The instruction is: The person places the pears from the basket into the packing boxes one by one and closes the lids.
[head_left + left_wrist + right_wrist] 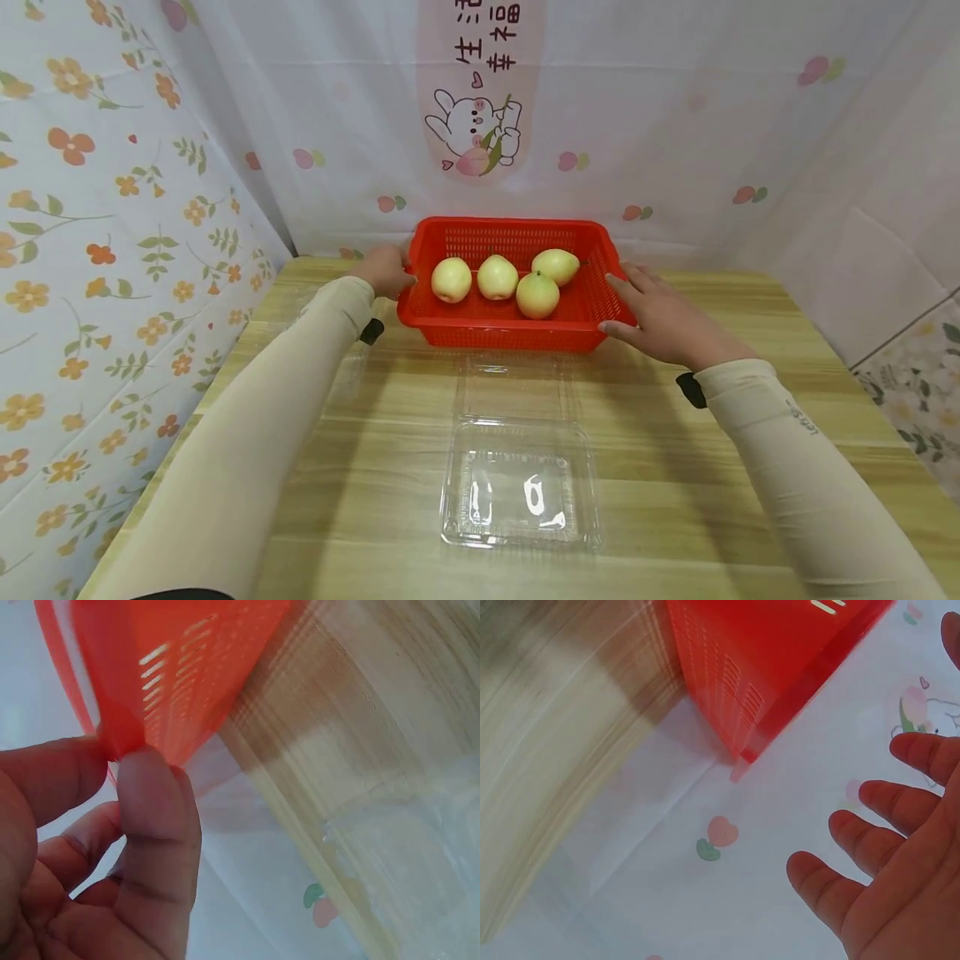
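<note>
A red plastic basket [510,335] with slotted walls stands at the back of the wooden table. Several pale yellow-green pears [537,295] lie inside it. At the basket's left end, my left hand [382,270] pinches the rim between thumb and fingers, as the left wrist view shows up close. My right hand [667,321] is beside the opposite end, its fingers spread. In the right wrist view those fingers [862,847] are straight and apart, with a gap between them and the basket.
In front of the basket lies a clear plastic clamshell box [517,483], its lid folded back toward the basket. More clear plastic [348,367] sits at the left, partly behind my left arm. A printed cloth [675,108] hangs behind the table [390,500].
</note>
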{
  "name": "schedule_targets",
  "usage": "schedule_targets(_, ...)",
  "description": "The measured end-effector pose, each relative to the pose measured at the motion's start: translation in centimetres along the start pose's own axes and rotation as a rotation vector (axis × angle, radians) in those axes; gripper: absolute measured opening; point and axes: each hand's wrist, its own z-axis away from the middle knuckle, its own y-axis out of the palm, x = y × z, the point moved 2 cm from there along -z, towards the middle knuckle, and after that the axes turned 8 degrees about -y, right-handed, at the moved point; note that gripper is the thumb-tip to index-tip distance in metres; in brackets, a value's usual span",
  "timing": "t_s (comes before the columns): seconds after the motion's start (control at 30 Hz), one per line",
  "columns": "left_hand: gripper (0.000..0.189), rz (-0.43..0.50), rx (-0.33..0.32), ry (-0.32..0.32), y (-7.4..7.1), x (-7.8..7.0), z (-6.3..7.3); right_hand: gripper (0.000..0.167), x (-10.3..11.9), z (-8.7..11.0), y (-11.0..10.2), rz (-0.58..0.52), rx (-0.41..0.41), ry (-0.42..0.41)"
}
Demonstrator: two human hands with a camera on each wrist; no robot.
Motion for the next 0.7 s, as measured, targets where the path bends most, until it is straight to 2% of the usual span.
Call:
schedule_targets(0.17, 0.015, 0.046, 0.004, -0.044, 0.0, -0.1, 0.2, 0.080, 0.4, -0.4, -0.4, 0.003, 0.007, -0.028)
schedule_targets(0.33, 0.017, 0.049, -0.010, -0.054, 0.1, -0.2, 0.4, 0.081, 0.8, -0.8, -0.6, 0.043, 0.029, -0.044)
schedule_targets(0.5, 0.014, 0.004, -0.036, -0.027, 0.3, -0.4, 0.6, 0.080, 1.4, -1.3, -1.0, 0.074, 0.037, -0.067)
schedule_targets(0.7, 0.021, -0.093, -0.087, 0.008, 0.3, -0.8, 0.6, 0.078, 1.8, -2.0, -1.4, 0.091, 0.032, -0.080)
